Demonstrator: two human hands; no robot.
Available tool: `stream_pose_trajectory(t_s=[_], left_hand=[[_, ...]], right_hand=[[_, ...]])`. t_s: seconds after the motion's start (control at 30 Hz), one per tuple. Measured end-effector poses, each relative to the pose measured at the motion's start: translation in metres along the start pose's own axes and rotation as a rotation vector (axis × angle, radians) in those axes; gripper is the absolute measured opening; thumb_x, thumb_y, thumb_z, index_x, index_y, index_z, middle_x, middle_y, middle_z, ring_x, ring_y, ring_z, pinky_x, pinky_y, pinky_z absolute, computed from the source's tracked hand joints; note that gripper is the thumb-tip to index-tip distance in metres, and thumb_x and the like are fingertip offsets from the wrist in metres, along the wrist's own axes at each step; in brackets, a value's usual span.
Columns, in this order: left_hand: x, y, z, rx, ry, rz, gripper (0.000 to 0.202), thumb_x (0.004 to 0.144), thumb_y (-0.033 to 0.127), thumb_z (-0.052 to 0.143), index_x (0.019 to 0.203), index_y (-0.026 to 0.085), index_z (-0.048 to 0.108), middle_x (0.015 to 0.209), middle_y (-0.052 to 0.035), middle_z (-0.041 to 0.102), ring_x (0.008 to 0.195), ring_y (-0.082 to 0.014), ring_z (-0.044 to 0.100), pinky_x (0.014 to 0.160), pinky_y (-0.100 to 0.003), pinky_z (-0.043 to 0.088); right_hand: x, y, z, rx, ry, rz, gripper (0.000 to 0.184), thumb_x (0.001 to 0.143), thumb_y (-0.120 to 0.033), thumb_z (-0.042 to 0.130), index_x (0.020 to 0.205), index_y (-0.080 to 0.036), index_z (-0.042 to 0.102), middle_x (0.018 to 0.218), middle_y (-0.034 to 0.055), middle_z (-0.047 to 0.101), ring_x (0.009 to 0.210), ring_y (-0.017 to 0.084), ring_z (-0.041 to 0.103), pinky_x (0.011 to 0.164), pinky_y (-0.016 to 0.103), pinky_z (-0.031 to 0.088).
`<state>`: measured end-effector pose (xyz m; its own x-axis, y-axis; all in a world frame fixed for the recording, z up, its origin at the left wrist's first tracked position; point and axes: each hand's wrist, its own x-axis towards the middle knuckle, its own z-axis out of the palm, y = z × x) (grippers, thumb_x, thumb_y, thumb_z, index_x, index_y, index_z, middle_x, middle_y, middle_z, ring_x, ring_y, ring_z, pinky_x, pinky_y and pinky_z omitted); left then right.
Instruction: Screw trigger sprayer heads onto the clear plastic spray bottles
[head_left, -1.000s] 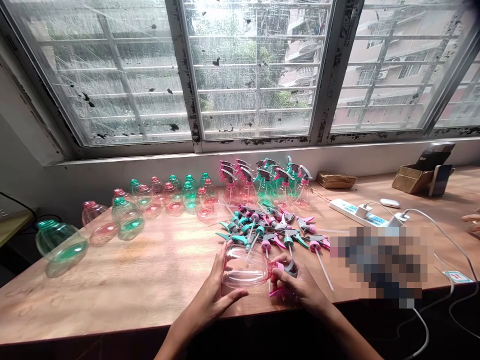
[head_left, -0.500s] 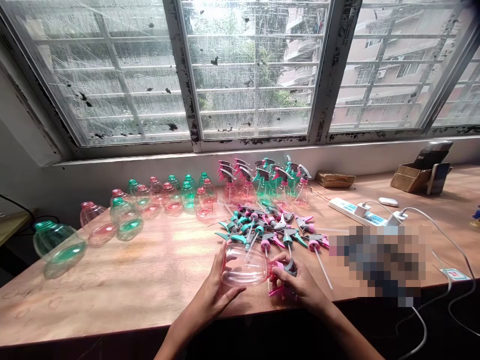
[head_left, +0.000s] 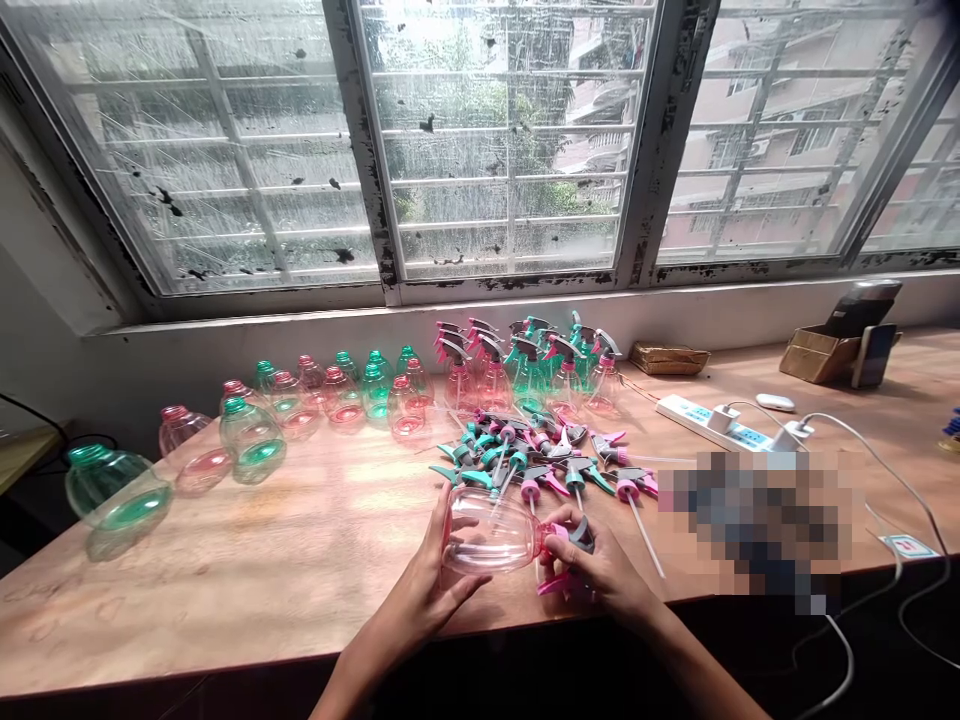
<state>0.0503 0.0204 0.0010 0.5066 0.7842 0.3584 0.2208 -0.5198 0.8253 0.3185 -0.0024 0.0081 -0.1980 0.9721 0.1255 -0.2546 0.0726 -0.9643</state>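
My left hand point(head_left: 427, 590) cups a clear pink plastic bottle point(head_left: 491, 530) lying on its side near the front edge of the wooden table point(head_left: 300, 560). My right hand point(head_left: 600, 570) is closed round a pink and grey trigger sprayer head point(head_left: 574, 545) at the bottle's neck. Just behind lies a pile of loose pink and teal sprayer heads point(head_left: 540, 455). Behind that stand finished spray bottles point(head_left: 525, 375) with heads fitted. Headless pink and green bottles point(head_left: 337, 395) line the back left.
A white power strip point(head_left: 716, 422) with plugs and white cables lies at the right, next to a blurred-out patch. A cardboard box with a phone point(head_left: 847, 345) stands far right. A flat brown packet point(head_left: 670, 357) rests by the wall. Windows rise behind the table.
The bottle and both hands have barely shifted; my right hand has turned slightly on the sprayer head. Another person's hand at the far right edge has gone from view.
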Motion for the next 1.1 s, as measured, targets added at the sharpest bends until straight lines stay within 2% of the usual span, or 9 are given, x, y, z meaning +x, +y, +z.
stream_pose_trajectory(t_s=[0.2, 0.33, 0.5, 0.63, 0.87, 1.0, 1.1], left_hand=[[-0.001, 0.006, -0.001, -0.042, -0.008, -0.049, 0.106, 0.093, 0.036, 0.075, 0.163, 0.041, -0.004, 0.165, -0.0133, 0.027, 0.14, -0.0346, 0.047, 0.118, -0.057, 0.039], [-0.001, 0.007, -0.002, -0.089, -0.013, -0.075, 0.101, 0.095, 0.041, 0.073, 0.164, 0.04, -0.001, 0.165, -0.0138, 0.027, 0.137, -0.035, 0.049, 0.117, -0.056, 0.04], [0.002, 0.0, 0.0, -0.059, 0.013, -0.015, 0.1, 0.093, 0.041, 0.075, 0.163, 0.045, 0.003, 0.17, -0.0103, 0.013, 0.135, -0.0346, 0.05, 0.114, -0.055, 0.044], [0.003, -0.004, 0.001, -0.011, 0.031, 0.041, 0.1, 0.094, 0.035, 0.073, 0.163, 0.044, 0.001, 0.17, -0.011, 0.012, 0.134, -0.0338, 0.049, 0.11, -0.053, 0.047], [0.003, -0.016, 0.004, -0.007, 0.067, 0.033, 0.099, 0.095, 0.034, 0.07, 0.162, 0.044, -0.002, 0.169, -0.0117, 0.016, 0.125, -0.0306, 0.056, 0.102, -0.051, 0.054], [0.002, -0.01, 0.002, -0.006, 0.043, 0.028, 0.099, 0.097, 0.03, 0.068, 0.162, 0.047, -0.005, 0.171, -0.0116, 0.014, 0.129, -0.0313, 0.055, 0.104, -0.05, 0.053], [0.0, 0.0, -0.001, -0.006, 0.016, -0.003, 0.11, 0.093, 0.032, 0.075, 0.161, 0.046, -0.01, 0.173, -0.0113, 0.01, 0.14, -0.0363, 0.047, 0.111, -0.055, 0.047]], right_hand=[[0.001, 0.003, -0.003, -0.039, 0.013, -0.022, 0.04, 0.083, -0.051, 0.082, 0.092, -0.017, 0.063, 0.074, 0.0026, 0.075, 0.061, 0.014, 0.067, 0.06, 0.025, 0.055], [0.001, 0.004, -0.003, -0.029, 0.008, -0.01, 0.041, 0.082, -0.052, 0.083, 0.092, -0.018, 0.062, 0.07, 0.0013, 0.074, 0.06, 0.014, 0.066, 0.059, 0.025, 0.055], [0.001, 0.002, -0.002, -0.05, 0.019, -0.019, 0.042, 0.082, -0.053, 0.082, 0.091, -0.017, 0.063, 0.072, 0.0019, 0.074, 0.06, 0.014, 0.066, 0.058, 0.025, 0.053], [0.001, 0.003, -0.002, -0.031, 0.027, 0.002, 0.044, 0.08, -0.055, 0.083, 0.092, -0.017, 0.062, 0.074, 0.0029, 0.075, 0.061, 0.015, 0.066, 0.057, 0.025, 0.055], [0.001, 0.002, -0.001, -0.02, 0.019, 0.0, 0.043, 0.08, -0.053, 0.084, 0.092, -0.017, 0.063, 0.074, 0.0029, 0.076, 0.061, 0.014, 0.067, 0.059, 0.025, 0.055], [0.001, 0.001, 0.0, -0.018, 0.022, 0.01, 0.045, 0.077, -0.052, 0.087, 0.092, -0.017, 0.063, 0.073, 0.0026, 0.076, 0.062, 0.015, 0.069, 0.059, 0.024, 0.057], [0.0, 0.0, 0.001, -0.02, 0.03, 0.039, 0.046, 0.074, -0.052, 0.089, 0.091, -0.018, 0.062, 0.073, 0.0026, 0.076, 0.062, 0.016, 0.07, 0.057, 0.026, 0.059]])
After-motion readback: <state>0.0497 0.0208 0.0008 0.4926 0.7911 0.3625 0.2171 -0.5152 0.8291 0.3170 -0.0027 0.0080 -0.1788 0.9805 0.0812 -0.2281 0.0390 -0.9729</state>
